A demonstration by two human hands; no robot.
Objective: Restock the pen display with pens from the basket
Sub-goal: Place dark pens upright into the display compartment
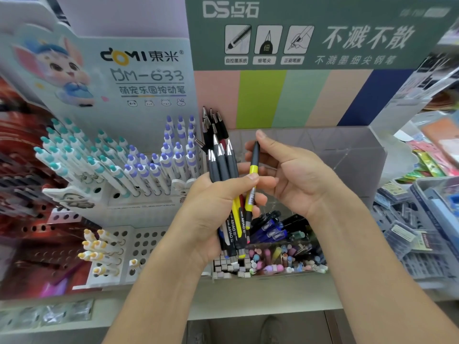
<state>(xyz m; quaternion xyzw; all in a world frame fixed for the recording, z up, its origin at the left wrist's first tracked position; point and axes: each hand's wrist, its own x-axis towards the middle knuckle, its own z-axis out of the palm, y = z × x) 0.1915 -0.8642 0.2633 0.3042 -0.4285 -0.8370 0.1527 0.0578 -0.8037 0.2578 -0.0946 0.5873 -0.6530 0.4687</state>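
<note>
My left hand [211,209] grips a bundle of dark-grip pens [221,160], tips up, in front of the displays. My right hand [293,175] holds a single yellow pen [253,175] with a dark grip, pinched between thumb and fingers just right of the bundle. Below both hands is a clear acrylic display box [347,150]; blue pens [270,229] lie in it and several pastel-capped pens [278,261] stand along its front. To the left stands a white holed pen display [139,202] filled with teal-capped pens [72,155] and purple-capped pens [171,155].
A lower white holed rack [144,247] carries a few yellow-capped pens [99,249]. Packaged stationery [409,229] is stacked at the right. A green brand board [310,33] stands behind. The shelf edge [248,304] runs along the front.
</note>
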